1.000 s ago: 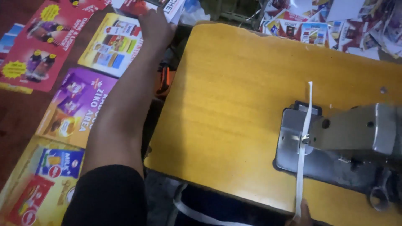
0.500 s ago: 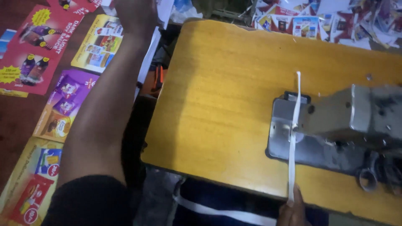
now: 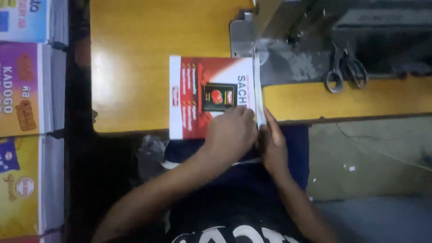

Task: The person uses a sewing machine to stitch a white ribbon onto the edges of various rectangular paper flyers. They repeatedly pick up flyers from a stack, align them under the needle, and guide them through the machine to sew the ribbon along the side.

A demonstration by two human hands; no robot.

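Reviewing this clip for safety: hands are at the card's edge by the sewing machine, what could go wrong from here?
1. Both the left hand and right hand sit at the white tape on the red and white printed card, in line with the sewing machine head; fingers could drift toward the needle area.
2. The card overhangs the yellow table at its near edge, so it could tip or skew.
3. The scissors lie loose on the machine bed, perhaps snagging.

Yellow wooden bench (image 3: 148, 49), glossy top, red-and-white printed packet (image 3: 209, 96) flat at its near edge, grey sewing machine (image 3: 315, 40) along the far right, scissors (image 3: 346, 72) on the machine's base, white tape strip (image 3: 258, 90) along the packet's right side
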